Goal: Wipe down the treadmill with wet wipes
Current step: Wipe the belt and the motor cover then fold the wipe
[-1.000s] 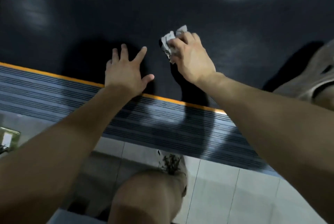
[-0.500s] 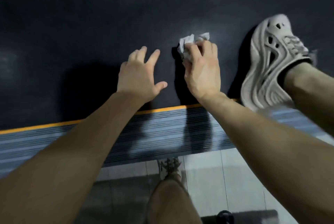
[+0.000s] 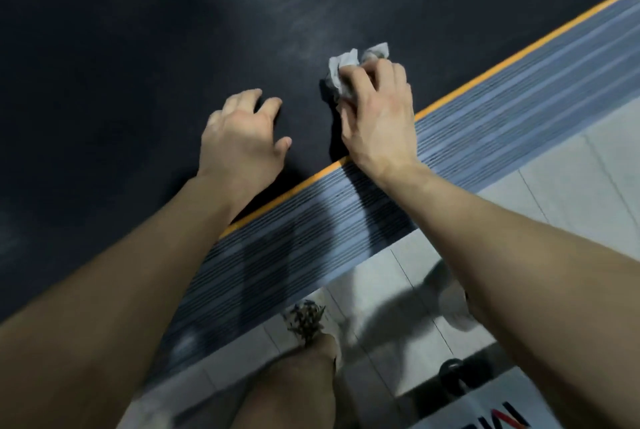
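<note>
REMOTE VIEW, HEAD CAMERA: My right hand (image 3: 379, 117) bunches a crumpled wipe (image 3: 341, 70) under curled fingers and thumb. It presses the wipe onto the dark treadmill belt (image 3: 138, 48), just inside the orange stripe (image 3: 467, 91). The left hand (image 3: 242, 138) props beside it on the belt and holds nothing, its fingers bent and slightly apart, tips down on the rubber. Both forearms cross the ribbed side rail (image 3: 502, 110). Pale floor tiles (image 3: 571, 186) and one shoe (image 3: 306, 319) lie below.

The main risk, as I judge it, is the belt creeping under the braced left hand if I lean weight forward, which would pull the stroke off line. The wipe looks grey in its folds, so it could smear grime rather than lift it. A loose flap sticks out past the fingertips and may drag or tear. Close to the stripe, the wipe could catch where belt meets rail.

Open room lies up and to the left across the wide belt. To the right the rail edge is close, and the left hand sits near any leftward stroke.
</note>
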{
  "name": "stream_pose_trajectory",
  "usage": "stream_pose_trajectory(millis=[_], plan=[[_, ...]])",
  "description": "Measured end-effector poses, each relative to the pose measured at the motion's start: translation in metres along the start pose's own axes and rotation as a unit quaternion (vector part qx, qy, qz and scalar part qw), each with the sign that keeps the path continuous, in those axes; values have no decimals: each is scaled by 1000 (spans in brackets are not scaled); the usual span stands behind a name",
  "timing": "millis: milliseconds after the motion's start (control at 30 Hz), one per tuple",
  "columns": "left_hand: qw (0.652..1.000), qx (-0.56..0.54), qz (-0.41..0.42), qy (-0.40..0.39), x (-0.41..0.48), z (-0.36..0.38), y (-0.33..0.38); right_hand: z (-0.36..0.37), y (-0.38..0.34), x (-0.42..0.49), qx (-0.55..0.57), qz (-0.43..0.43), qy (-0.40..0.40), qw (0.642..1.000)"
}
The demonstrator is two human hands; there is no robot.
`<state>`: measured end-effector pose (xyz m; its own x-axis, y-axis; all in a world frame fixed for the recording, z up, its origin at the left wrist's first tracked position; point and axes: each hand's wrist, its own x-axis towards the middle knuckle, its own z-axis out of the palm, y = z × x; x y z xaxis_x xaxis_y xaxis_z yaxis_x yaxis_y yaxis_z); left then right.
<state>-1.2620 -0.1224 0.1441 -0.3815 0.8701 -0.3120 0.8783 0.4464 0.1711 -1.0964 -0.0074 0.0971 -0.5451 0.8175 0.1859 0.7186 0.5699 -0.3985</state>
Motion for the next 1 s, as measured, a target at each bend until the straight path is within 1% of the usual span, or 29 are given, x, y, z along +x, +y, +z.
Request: stream_pose_trajectory(millis=[100, 167, 300, 433, 567, 700, 867, 1000], plan=[[999, 28, 40, 13, 30, -1, 45, -20, 48, 4, 12, 44, 33, 998], [996, 46, 67, 24, 49, -3, 83, -39, 84, 4, 18, 52, 45, 998], [986, 83, 137, 51, 78, -3, 176, -92, 167, -8, 24, 102, 77, 992], [966, 109, 231, 48, 91, 3, 283, -149, 255, -48, -1, 166, 89, 982], [942, 121, 311, 29, 95, 10, 384, -193, 330, -95, -6, 255, 108, 961], [922, 132, 364, 19, 98, 16, 464, -223, 385, -130, -12, 303, 134, 943], [899, 154, 411, -12, 86, 32, 550, -259, 435, -175, -40, 366, 178, 913], [873, 172, 455, -43, 69, 48, 617, -293, 466, -216, -34, 431, 169, 886]])
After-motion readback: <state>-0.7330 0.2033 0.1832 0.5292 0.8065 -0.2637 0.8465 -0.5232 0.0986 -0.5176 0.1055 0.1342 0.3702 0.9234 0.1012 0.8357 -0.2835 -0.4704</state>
